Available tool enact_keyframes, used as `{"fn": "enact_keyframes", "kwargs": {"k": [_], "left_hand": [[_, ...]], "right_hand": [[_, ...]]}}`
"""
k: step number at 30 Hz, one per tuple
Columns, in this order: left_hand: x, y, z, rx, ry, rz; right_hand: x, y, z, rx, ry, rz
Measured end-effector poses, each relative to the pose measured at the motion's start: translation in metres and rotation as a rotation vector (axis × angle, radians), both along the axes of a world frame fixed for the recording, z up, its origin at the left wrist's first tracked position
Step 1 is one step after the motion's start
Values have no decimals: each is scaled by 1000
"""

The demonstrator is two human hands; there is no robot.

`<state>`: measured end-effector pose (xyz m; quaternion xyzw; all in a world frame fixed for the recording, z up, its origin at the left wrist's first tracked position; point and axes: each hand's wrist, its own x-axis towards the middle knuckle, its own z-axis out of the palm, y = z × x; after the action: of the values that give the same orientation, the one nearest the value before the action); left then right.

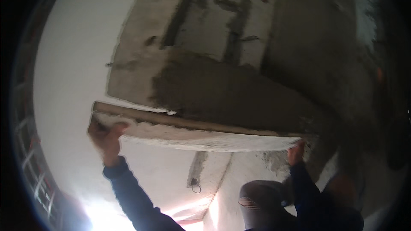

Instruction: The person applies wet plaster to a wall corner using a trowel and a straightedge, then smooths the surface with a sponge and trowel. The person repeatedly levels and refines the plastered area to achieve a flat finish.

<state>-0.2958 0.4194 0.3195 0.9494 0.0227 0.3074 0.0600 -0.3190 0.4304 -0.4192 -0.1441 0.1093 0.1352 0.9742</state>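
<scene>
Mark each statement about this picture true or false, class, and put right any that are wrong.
1. The left hand and the right hand are at opposite ends of the long board. True.
2. The long board stands on end, upright in the picture. False: it runs across the picture, sloping slightly down to the right.
3. A dark, rough-edged patch shows above the long board in the picture. True.
4. The left forearm is bare. False: a dark blue sleeve covers it.
5. The right hand hangs free. False: it holds the long board.
</scene>
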Motion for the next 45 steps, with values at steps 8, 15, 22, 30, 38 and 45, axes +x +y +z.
{"fn": "enact_keyframes", "kwargs": {"k": [8,15,22,30,38,45], "left_hand": [[-6,34,18,145,41,-1],[-4,42,22,123,43,-28],[-10,42,23,106,-6,-40],[33,108,-51,131,109,260],[-20,73,20,104,-5,13],[-7,50,21,136,-21,-51]], "right_hand": [[3,-11,37,147,246,-24],[12,-31,67,67,268,26],[14,-27,64,99,263,-19],[1,-30,48,-25,309,246],[1,-50,68,-1,226,88],[15,-55,77,66,166,-45]]}}
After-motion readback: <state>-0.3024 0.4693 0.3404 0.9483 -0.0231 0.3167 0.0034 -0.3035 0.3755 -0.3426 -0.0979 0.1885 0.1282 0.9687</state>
